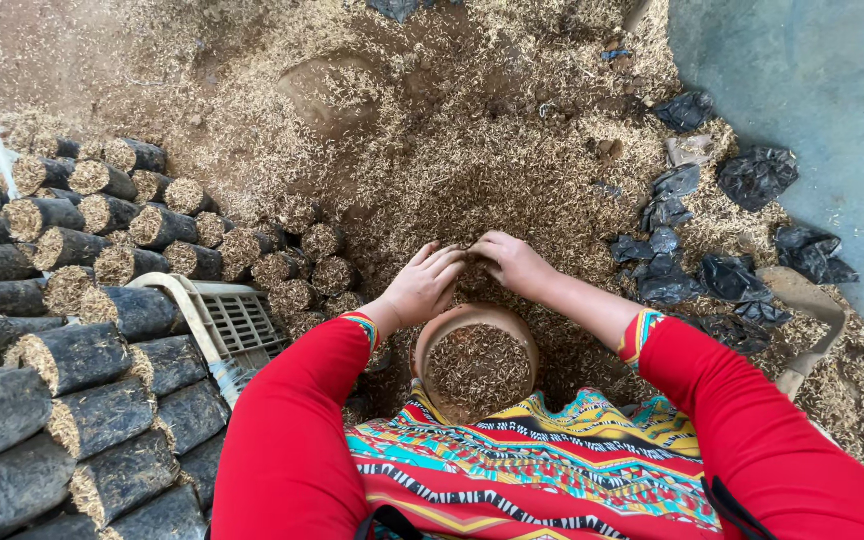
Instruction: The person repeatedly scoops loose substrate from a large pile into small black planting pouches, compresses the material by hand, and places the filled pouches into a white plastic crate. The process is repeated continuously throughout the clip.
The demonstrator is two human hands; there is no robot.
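partly buried in husks (512,170), both hand tips (467,262) hide.

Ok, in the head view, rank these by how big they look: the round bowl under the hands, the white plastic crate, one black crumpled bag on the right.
1. White plastic crate, though partly hidden by a sleeve
2. Round bowl, close in look to the crate, so their order is unsure
3. Black crumpled bag, clearly smallest, but farther from the camera
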